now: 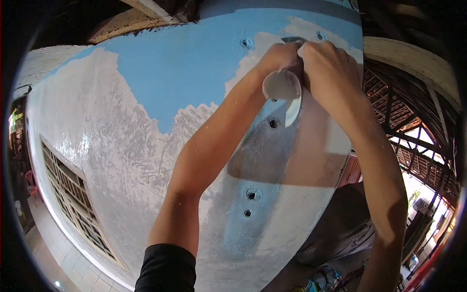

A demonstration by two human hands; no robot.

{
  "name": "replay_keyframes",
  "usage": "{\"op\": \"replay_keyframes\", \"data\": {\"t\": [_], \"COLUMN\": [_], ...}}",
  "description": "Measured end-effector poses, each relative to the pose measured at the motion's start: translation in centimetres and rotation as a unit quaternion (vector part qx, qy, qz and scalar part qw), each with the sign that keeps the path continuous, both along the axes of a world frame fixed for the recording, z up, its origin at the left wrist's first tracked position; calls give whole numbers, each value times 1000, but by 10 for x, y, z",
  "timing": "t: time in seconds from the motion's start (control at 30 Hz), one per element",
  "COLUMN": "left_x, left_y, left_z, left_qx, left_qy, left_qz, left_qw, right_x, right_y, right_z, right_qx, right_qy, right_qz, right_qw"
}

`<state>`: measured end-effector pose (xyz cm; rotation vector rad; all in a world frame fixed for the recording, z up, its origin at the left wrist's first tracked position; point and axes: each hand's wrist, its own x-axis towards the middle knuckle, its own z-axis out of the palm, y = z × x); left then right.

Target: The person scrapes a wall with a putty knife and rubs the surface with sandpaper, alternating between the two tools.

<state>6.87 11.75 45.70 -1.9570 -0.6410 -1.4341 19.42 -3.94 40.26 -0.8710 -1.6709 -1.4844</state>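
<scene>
Both of my hands are raised close together near the top of a wall [160,73], partly blue and partly coated in greyish-white filler. My left hand [286,54] is closed around a white, round-mouthed cup-like container [282,85], its opening turned towards me. A pale curved strip hangs below the container's rim. Touching or nearly touching the left, my right hand [329,59] is closed with its knuckles up. A small whitish edge shows by its thumb, but what it grips is mostly hidden. Dark holes [274,123] run down the wall below the hands.
A slatted window [75,194] is set in the wall at lower left, above a tiled floor [73,263]. The wall's right edge drops beside my right arm. Dark covered stuff [335,228] stands beyond it, under a timber roof [423,160]. Overhead are wooden beams [131,24].
</scene>
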Motion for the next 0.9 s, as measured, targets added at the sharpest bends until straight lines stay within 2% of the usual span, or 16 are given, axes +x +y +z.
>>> {"op": "replay_keyframes", "data": {"t": [0.03, 0.07, 0.13, 0.23, 0.27, 0.37, 0.47, 0.5, 0.57, 0.6, 0.67, 0.73, 0.8, 0.9], "left_x": [2, -6, -7, 7, 8, 5, 12, 14, 10, 8, -6, -17, -24, -45], "left_y": [-1, -43, -42, -51, -42, -45, -46, -44, -57, -64, -86, -115, -143, -158], "left_z": [-3, -30, -17, -15, -20, -11, 0, -2, -17, -36, -79, -124, -168, -243], "left_qx": [-3, 20, 18, -8, 40, -31, 0, -66, -187, -228, -175, -188, -242, -260], "left_qy": [10, 34, 27, -1, 1, 4, 10, -55, -178, -219, -169, -121, -136, -146], "left_qz": [13, -18, -106, 4, 5, -54, 65, -53, -278, -331, -285, -221, -208, -171], "left_qw": [1000, 999, 994, 1000, 999, 998, 998, 995, 925, 889, 927, 949, 938, 939], "right_x": [0, 0, 1, 10, 10, 16, 22, 24, 25, 21, 14, 11, 15, 21], "right_y": [2, 3, 5, 9, 10, 18, 20, 18, 14, 10, 4, 2, 6, 21], "right_z": [0, 0, 5, 14, 12, 17, 29, 32, 32, 30, 32, 37, 31, 26], "right_qx": [4, 8, 18, 43, 58, 90, 48, 26, 27, 12, -19, -33, -27, 41], "right_qy": [6, 10, 7, -14, -23, -19, -18, -19, -18, -7, 3, 8, 10, 9], "right_qz": [-4, -9, -6, 15, 19, 44, 45, 38, 26, 6, -39, -55, -55, -29], "right_qw": [1000, 1000, 1000, 999, 998, 995, 998, 999, 999, 1000, 999, 998, 998, 999]}}
